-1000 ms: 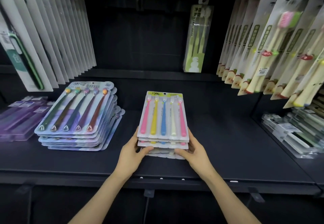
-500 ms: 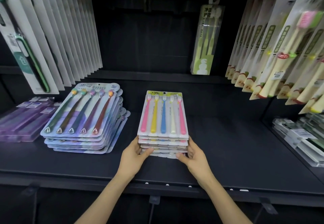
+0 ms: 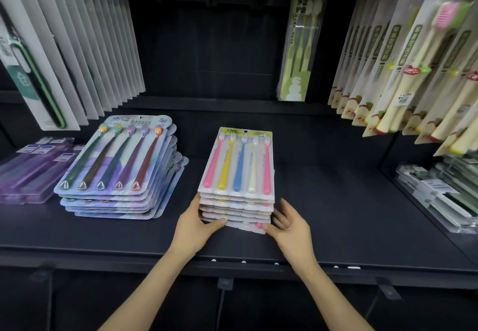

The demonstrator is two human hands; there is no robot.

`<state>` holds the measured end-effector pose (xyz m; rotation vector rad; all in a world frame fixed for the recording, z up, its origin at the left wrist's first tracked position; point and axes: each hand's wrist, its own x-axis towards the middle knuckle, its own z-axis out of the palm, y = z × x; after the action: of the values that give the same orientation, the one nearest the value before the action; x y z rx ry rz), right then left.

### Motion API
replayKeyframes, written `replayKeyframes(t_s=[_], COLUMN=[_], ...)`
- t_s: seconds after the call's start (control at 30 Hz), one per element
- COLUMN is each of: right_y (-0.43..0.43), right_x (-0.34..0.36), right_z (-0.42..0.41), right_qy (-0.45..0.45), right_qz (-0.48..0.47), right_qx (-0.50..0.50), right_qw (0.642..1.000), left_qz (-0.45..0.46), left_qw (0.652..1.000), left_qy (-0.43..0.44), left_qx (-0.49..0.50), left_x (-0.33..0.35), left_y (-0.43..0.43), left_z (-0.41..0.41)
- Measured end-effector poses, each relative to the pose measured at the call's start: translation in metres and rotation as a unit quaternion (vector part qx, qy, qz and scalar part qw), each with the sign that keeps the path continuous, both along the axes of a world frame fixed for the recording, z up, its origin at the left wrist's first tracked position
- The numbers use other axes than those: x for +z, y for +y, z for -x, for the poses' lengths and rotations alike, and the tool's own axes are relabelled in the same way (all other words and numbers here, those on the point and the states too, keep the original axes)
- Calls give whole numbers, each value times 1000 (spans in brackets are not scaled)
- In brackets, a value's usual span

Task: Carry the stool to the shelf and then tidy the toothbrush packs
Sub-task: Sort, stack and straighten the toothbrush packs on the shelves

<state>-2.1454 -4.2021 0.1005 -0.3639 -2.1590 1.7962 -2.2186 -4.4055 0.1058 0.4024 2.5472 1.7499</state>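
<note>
The right hand (image 3: 287,224) had eased off, fingers spread open beside the toothbrush pack stack (image 3: 236,165); the left hand (image 3: 192,224) pressed straight-fingered on its corner.

At frame centre, the left hand (image 3: 192,223) is pressing the lower-left corner of the toothbrush pack stack (image 3: 236,175), while the right hand (image 3: 289,224) is touching its lower-right.

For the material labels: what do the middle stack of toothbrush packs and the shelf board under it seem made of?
Stack of toothbrush packs: white card backing under clear glossy plastic blisters, judging by highlights along the moulded bubbles over each brush. Shelf board: probably coated metal, dark and matt, with only faint sheen and a thin front lip; laminated board cannot be ruled out.
</note>
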Motion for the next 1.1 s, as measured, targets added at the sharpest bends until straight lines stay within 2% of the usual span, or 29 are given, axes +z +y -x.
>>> replayKeyframes(t_s=[0.13, 0.3, 0.37, 0.53, 0.67, 0.87, 0.93, 1.0, 1.03, 1.1], right_y=[-9, -17, -17, -15, -18, -18, -17, -13, -10, -4], right_x=[5, 6, 3, 5, 7, 9, 12, 15, 16, 23], right_z=[-2, 0, 2, -3, -6, -12, -13, -15, -15, -10], right_qy=[-43, -68, -76, -52, -50, -57, -68, -60, -48, -30], right_qz=[-143, -200, -187, -76, -73, -93, -76, -65, -40, 65], right_qx=[21, -55, -68, -69, -62, -68, -69, -59, -54, -50], right_qw=[989, 976, 977, 993, 994, 992, 992, 994, 997, 996], left_qz=[69, 93, 116, 173, 170, 146, 106, -24, -129, -314], left_qw=[997, 995, 992, 981, 980, 986, 993, 995, 982, 925], left_qy=[15, 16, 25, 35, 36, 20, -24, -98, -140, -213], left_qx=[-3, 18, 32, 77, 97, 74, 41, -9, -24, -18], left_x=[4, 5, 6, 7, 7, 3, 0, -2, 1, 14], left_y=[1, 5, 8, 14, 14, 10, 4, -7, -12, -17], left_z=[-1, -2, -3, -4, -3, -2, 2, 8, 9, 16])
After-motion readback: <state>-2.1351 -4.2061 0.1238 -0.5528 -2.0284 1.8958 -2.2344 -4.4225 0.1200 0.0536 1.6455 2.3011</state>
